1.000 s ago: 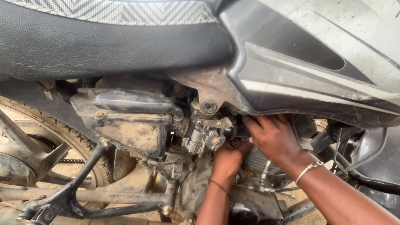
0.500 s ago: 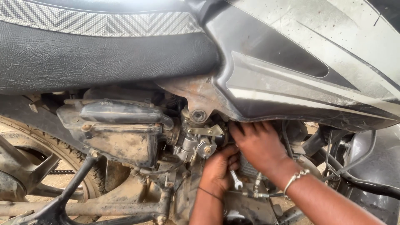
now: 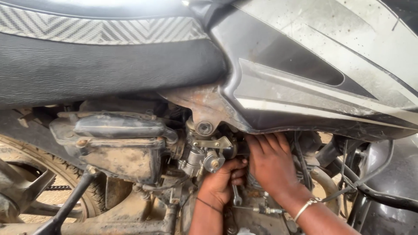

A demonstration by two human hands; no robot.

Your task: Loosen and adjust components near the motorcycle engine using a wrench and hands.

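I look at the side of a dusty motorcycle. My left hand [image 3: 223, 182] is curled around a small metal spanner [image 3: 236, 196] just below the metal carburettor [image 3: 202, 156]. My right hand [image 3: 271, 162], with a silver bracelet [image 3: 305, 207] on the wrist, reaches up behind the grey side panel [image 3: 305, 82] next to the carburettor; its fingertips press into the gap and are partly hidden. I cannot tell whether it holds anything.
The black seat [image 3: 96, 65] spans the top left. A dirty black air box [image 3: 117, 143] sits left of the carburettor. The rear wheel [image 3: 26, 182] and a frame tube [image 3: 65, 209] are at lower left. Cables and hoses [image 3: 365, 182] hang at right.
The view has shifted so the engine area sits lower and further right in frame. Both hands stay at the carburettor; the left hand has closed more tightly under it.
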